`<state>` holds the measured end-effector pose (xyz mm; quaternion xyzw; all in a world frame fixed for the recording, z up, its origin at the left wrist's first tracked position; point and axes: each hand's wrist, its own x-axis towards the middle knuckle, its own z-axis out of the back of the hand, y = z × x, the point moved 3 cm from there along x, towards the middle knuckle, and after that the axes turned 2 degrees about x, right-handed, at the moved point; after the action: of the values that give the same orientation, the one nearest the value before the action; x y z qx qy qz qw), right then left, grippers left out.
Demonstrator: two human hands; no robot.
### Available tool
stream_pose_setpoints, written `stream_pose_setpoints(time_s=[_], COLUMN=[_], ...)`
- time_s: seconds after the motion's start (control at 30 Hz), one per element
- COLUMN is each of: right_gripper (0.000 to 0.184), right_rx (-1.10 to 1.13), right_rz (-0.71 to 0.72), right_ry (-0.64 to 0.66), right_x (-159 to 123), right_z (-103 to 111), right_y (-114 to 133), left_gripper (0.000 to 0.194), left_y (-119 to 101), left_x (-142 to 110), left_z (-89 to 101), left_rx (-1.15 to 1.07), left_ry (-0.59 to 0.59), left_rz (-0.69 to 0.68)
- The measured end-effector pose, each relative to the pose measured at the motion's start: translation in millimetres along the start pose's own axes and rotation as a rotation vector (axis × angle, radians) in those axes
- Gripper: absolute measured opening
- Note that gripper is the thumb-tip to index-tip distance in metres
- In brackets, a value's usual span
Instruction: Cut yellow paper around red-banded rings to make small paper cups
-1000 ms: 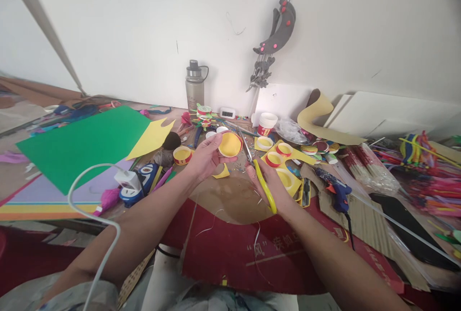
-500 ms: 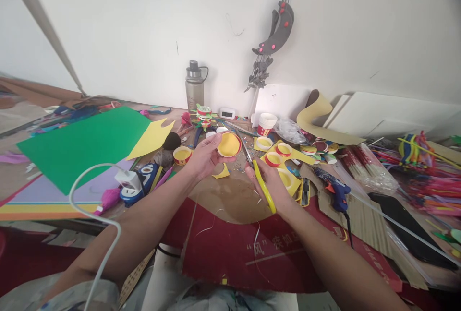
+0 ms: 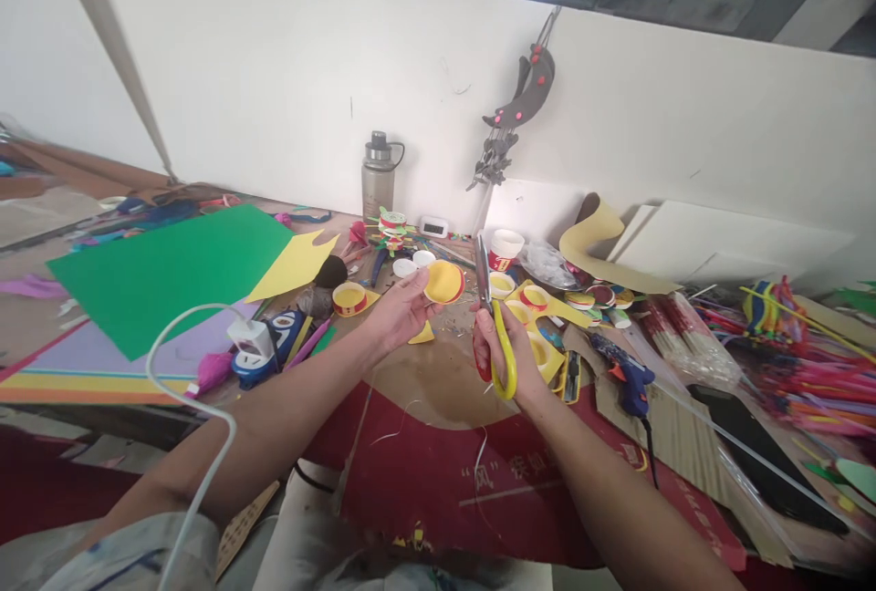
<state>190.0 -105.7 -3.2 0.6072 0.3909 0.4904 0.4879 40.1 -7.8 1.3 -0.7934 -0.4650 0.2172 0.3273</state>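
Note:
Between the thumb and fingers of my left hand (image 3: 402, 316) is a small round paper cup piece (image 3: 444, 283), red at the side with a yellow disc facing me. My right hand (image 3: 510, 345) grips a pair of scissors (image 3: 505, 345) with yellow handles, blades pointing up and apart from the cup piece. Below my left hand lies a yellow paper scrap (image 3: 422, 334). Beside my right hand, yellow paper (image 3: 544, 356) carries several cut cup rings, and a yellow utility knife (image 3: 570, 376) rests next to it.
A red cardboard sheet (image 3: 438, 482) covers the near table. At right are a blue glue gun (image 3: 626, 372) and a black phone (image 3: 759, 454). Green paper (image 3: 171, 276) and a power strip (image 3: 264, 358) with a white cable lie left. A bottle (image 3: 379, 179) stands behind.
The scissors have moved away from the cup piece and now point upward. My left hand has turned the piece slightly. Yellow clippings now lie at the cardboard's near edge. The view has tilted up.

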Motion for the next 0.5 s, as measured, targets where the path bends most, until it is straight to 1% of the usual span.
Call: stream_pose_setpoints(time_s=[0.07,0.13,0.2,0.27,0.33,0.43,0.5], right_gripper=[0.058,0.056,0.053,0.05,0.049,0.056,0.06], right_rx=[0.036,0.079,0.12,0.136,0.132,0.15,0.148], right_rz=[0.0,0.01,0.023,0.028,0.022,-0.027,-0.073], right_ry=[-0.005,-0.017,-0.027,-0.026,-0.035,-0.059,-0.02], right_x=[2,3,4,4,4,4,5], right_z=[1,3,5,6,7,8,7], right_y=[-5,-9,-11,-11,-10,-9,-8], left_gripper=[0.026,0.036,0.048,0.054,0.055,0.053,0.049], left_y=[0,0,3,7,13,19,18], left_x=[-1,-4,-5,-6,-7,-8,-8], left_z=[-0.6,-3.3,-6.6,-8.7,-9.3,-7.6,-5.8], left_rx=[0.022,0.057,0.095,0.125,0.151,0.211,0.263], left_ry=[0.04,0.1,0.158,0.197,0.223,0.229,0.213], left_rz=[-0.03,-0.041,-0.039,-0.012,0.021,0.049,0.043])
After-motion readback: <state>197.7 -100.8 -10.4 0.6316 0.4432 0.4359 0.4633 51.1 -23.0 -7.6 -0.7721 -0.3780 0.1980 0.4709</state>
